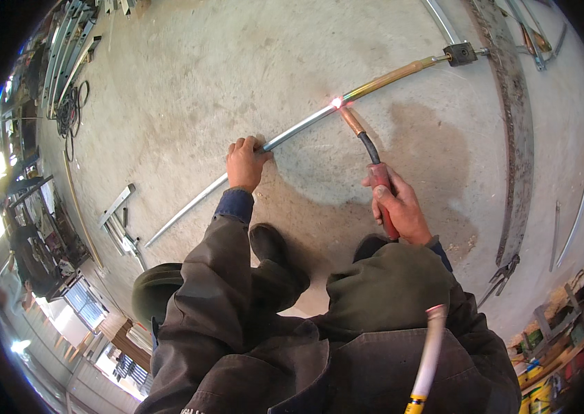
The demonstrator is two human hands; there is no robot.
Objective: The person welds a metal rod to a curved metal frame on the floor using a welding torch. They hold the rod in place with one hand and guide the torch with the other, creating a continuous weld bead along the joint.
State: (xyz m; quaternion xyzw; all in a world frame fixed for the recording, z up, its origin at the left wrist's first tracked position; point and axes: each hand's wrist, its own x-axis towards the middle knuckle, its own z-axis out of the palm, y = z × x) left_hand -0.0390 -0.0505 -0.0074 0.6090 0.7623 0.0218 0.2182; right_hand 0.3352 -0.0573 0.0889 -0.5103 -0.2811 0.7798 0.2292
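The person crouches over a concrete floor (188, 76), and a long thin metal tube (292, 131) lies across it from lower left to upper right. The left hand (245, 163) presses down on the tube near its middle, fingers (240, 146) curled narrowly over it. The right hand (402, 210) holds a welding torch (375, 165) by its red handle, fingers wrapped fully round the grip, and the copper nozzle meets the tube at a bright glowing spot (337, 103). Past that spot the tube looks brownish and runs into a small dark clamp block (460, 53).

A long rusty curved steel strip (516, 138) lies on the floor to the right of the torch, well apart from the tube, with pliers-like tongs (502, 276) near its lower end. Short pale metal offcuts (119, 221) lie to the left beside the tube's far end, and stacked bars and a coiled cable (71, 110) sit at the upper left. A white hose with a yellow tip (426, 359) hangs in front of the person's chest.

The knees and dark jacket hide the floor below the hands. The cluttered shelves at the lower right and the bright area at the left rim are too distorted to make out.
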